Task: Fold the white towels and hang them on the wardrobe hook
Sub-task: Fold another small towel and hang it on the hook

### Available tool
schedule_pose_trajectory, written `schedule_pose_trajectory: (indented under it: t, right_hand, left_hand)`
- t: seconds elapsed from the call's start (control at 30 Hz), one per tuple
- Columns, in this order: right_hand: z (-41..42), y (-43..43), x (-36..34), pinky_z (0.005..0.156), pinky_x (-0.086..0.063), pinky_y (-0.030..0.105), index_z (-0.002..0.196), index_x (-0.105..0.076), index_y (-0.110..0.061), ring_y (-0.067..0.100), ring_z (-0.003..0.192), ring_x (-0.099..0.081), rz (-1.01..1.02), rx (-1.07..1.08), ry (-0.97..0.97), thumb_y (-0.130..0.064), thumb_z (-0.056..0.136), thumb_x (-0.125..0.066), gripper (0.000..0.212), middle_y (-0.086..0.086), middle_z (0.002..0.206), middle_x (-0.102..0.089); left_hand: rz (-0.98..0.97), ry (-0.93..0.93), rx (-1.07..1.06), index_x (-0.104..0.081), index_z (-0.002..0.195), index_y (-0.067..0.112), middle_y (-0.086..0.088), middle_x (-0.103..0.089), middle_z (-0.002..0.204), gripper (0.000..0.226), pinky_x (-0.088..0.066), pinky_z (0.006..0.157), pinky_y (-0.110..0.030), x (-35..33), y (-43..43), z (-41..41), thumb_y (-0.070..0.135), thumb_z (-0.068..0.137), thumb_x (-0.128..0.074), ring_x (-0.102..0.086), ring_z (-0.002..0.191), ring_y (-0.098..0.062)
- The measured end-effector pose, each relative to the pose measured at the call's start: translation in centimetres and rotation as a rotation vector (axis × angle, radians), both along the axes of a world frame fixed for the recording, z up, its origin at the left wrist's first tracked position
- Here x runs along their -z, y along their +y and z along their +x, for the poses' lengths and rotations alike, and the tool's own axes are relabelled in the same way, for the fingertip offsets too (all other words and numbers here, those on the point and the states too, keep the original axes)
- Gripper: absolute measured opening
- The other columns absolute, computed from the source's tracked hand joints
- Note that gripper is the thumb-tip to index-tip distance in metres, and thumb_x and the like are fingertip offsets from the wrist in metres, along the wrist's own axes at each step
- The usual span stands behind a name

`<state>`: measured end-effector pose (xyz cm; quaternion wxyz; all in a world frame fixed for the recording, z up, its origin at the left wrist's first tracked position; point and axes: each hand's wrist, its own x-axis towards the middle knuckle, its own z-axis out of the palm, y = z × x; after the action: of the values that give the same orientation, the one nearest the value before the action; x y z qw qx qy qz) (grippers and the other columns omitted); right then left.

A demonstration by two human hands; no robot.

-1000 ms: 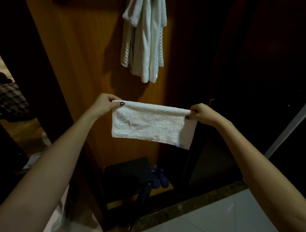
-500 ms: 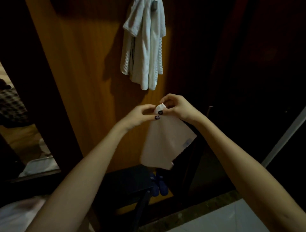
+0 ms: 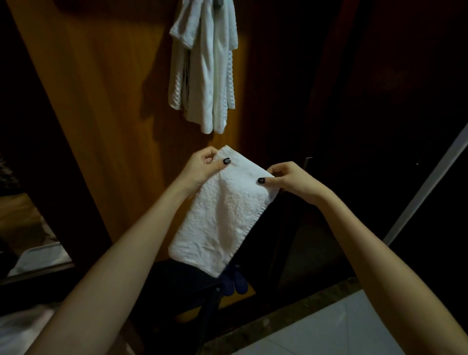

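A small white towel [image 3: 222,215], folded in half, hangs down in front of me at chest height. My left hand [image 3: 202,167] pinches its upper left corner between thumb and fingers. My right hand [image 3: 286,180] pinches the upper right corner. The towel slopes down to the left, its lower edge loose. Above it, several white towels [image 3: 205,63] hang bunched from a hook [image 3: 217,2] at the frame's top on the orange-brown wardrobe panel [image 3: 101,101].
A dark stool [image 3: 177,286] stands below the towel, with dark blue slippers [image 3: 235,281] beside it on the wardrobe floor. White floor tiles [image 3: 329,329] lie at the lower right. A pale slanted rail [image 3: 428,182] runs at the right. The wardrobe's right side is dark.
The towel was stretched wide between both hands, then the hands met and folded it in half. Now the hands have parted a little, each pinching a top corner of the narrower towel.
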<state>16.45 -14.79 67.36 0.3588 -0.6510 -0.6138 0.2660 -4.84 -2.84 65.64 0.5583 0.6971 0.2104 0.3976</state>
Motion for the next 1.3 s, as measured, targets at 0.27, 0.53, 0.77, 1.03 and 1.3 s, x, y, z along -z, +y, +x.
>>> schedule_pose_trajectory:
  t: [0.27,0.53,0.77,1.03,1.3]
  right_hand:
    - [-0.8,0.7,0.3,0.061,-0.045,0.027,0.087,-0.059,-0.017,0.016,0.068,-0.060,0.261,-0.032,0.054,-0.019,0.087,-0.071,0.013,0.019,0.076,-0.066]
    - [-1.4,0.9,-1.0,0.061,-0.045,0.031,0.074,-0.065,-0.013,0.013,0.065,-0.059,0.137,-0.069,-0.103,-0.034,0.087,-0.070,0.026,0.007,0.076,-0.068]
    - [-2.2,1.1,0.0,0.054,-0.044,0.028,0.063,-0.055,-0.020,0.015,0.065,-0.061,0.315,0.112,-0.192,-0.029,0.081,-0.078,0.030,0.002,0.070,-0.065]
    - [-2.1,0.6,0.0,0.058,-0.045,0.037,0.072,-0.058,-0.009,0.022,0.069,-0.059,0.352,0.104,-0.313,-0.024,0.085,-0.075,0.026,0.009,0.076,-0.063]
    - [-1.1,0.2,-0.4,0.061,-0.047,0.032,0.090,-0.069,-0.007,0.016,0.071,-0.061,0.299,0.104,-0.390,-0.022,0.091,-0.068,0.015,0.006,0.081,-0.066]
  left_hand:
    - [0.224,0.123,-0.061,-0.064,0.085,0.022,0.016,-0.064,0.066,0.015,-0.045,0.057,-0.012,-1.7,1.0,-1.5,0.009,0.082,-0.071,-0.055,0.060,0.004]
    - [0.196,0.112,-0.099,-0.057,0.081,0.016,0.013,-0.061,0.055,0.016,-0.043,0.054,-0.009,-2.1,2.1,-2.8,0.003,0.085,-0.066,-0.053,0.054,0.006]
    - [0.250,0.195,-0.061,-0.055,0.074,0.017,0.018,-0.054,0.055,0.021,-0.031,0.047,-0.005,-1.9,1.9,-4.1,0.004,0.085,-0.067,-0.044,0.049,0.006]
    - [0.312,0.296,-0.100,-0.054,0.070,0.017,0.008,-0.047,0.050,0.024,-0.033,0.044,-0.022,-1.3,1.5,-4.3,0.006,0.081,-0.072,-0.040,0.043,-0.005]
    - [0.293,0.380,-0.041,-0.065,0.088,0.012,-0.001,-0.062,0.067,0.013,-0.042,0.050,-0.008,-2.1,0.3,-3.4,0.004,0.081,-0.072,-0.057,0.054,0.005]
